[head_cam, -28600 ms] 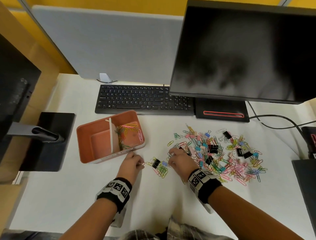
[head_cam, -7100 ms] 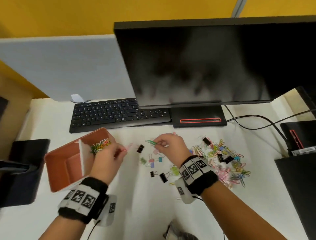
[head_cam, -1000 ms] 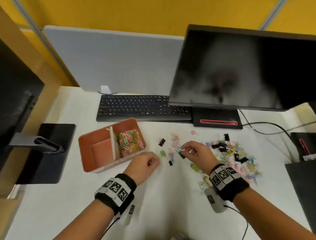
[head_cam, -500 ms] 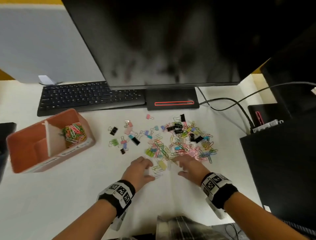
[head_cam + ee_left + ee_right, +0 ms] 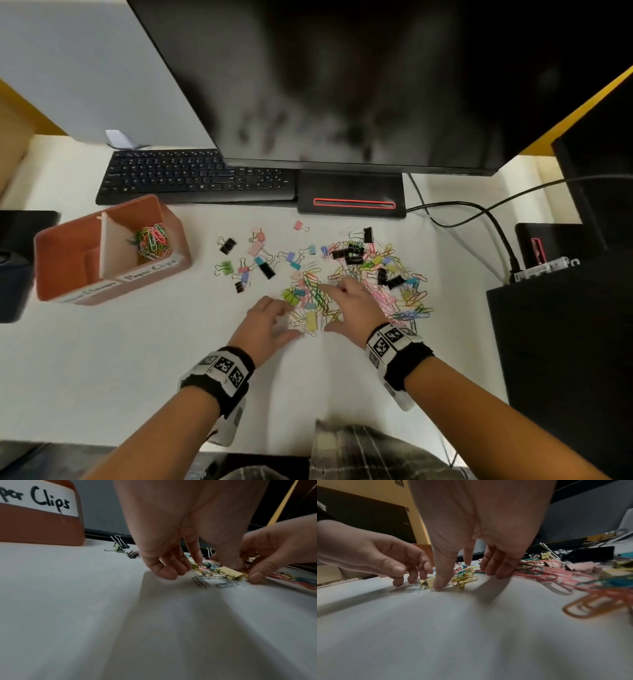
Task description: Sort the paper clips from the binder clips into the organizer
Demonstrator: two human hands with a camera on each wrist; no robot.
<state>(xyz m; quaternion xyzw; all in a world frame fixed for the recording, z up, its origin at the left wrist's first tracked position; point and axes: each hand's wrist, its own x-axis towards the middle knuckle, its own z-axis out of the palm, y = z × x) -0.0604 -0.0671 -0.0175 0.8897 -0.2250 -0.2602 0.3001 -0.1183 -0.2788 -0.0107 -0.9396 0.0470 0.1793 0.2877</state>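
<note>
Both hands now down at the near edge of the clip pile (image 5: 356,274), away from the organizer (image 5: 113,250) off to their left. Left hand (image 5: 265,320) and right hand (image 5: 351,308) loosely spread, fingertips flanking a yellow binder clip (image 5: 230,573); apparently nothing pinched yet. Next pickup starting.

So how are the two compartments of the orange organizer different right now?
The right compartment holds a heap of coloured paper clips; the left compartment shows only bare orange floor. The right one's front label reads "Paper Clips"; the left one's label is too blurred to read. The left compartment looks wider than the right. Both share the same organizer, parted by a white divider, and neither holds a binder clip.
</note>
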